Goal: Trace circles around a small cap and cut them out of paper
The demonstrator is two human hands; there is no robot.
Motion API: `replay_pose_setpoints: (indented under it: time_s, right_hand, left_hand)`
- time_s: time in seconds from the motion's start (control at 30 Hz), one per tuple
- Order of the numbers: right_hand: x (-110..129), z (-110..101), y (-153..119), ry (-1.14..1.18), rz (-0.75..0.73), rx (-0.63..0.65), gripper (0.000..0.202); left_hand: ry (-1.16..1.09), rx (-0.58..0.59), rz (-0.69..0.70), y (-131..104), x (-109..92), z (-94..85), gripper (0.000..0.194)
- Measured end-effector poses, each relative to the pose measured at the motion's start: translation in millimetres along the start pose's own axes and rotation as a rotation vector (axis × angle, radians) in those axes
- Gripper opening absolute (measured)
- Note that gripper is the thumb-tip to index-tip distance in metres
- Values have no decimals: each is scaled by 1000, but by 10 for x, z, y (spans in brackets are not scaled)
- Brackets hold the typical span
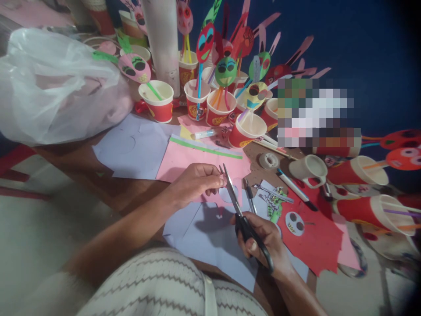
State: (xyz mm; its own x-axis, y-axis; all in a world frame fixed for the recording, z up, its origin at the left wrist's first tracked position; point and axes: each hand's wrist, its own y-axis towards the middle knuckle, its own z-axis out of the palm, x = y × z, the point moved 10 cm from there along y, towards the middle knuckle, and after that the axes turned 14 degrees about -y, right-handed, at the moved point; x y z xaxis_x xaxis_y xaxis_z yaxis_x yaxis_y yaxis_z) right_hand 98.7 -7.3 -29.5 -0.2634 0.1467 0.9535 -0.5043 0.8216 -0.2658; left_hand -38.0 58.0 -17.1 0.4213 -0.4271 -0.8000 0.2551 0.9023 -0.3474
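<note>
My right hand (259, 239) grips a pair of scissors (235, 197) with black handles, their blades slightly parted and pointing up and away from me. Beside the blades, my left hand (205, 181) is closed in a pinch on a small piece of paper (223, 180), pinkish and mostly hidden by the fingers. Under both hands lie a pink paper sheet (194, 160) with a green strip along its far edge and a pale bluish sheet (210, 239). A black pen (250, 197) rests just right of the blades.
Red-and-white paper cups (161, 103) with paper faces on straws crowd the back. A white plastic bag (62, 87) bulges at left. Tape roll (269, 161), white mug (309, 169), marker (297, 189), patterned green cutouts (275, 206) and red paper (315, 239) lie right.
</note>
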Motion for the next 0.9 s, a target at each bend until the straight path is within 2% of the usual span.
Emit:
replay_pose_setpoints:
  time_s: [0.47,0.9]
  right_hand:
    - [-12,-14,-8,-11,16,-13,43]
    - [48,56,-3,-30,15,53,51]
  left_hand:
    - [-12,-22,23,12,-14,-28,14]
    - [5,-2,5,-2,-7,4,15]
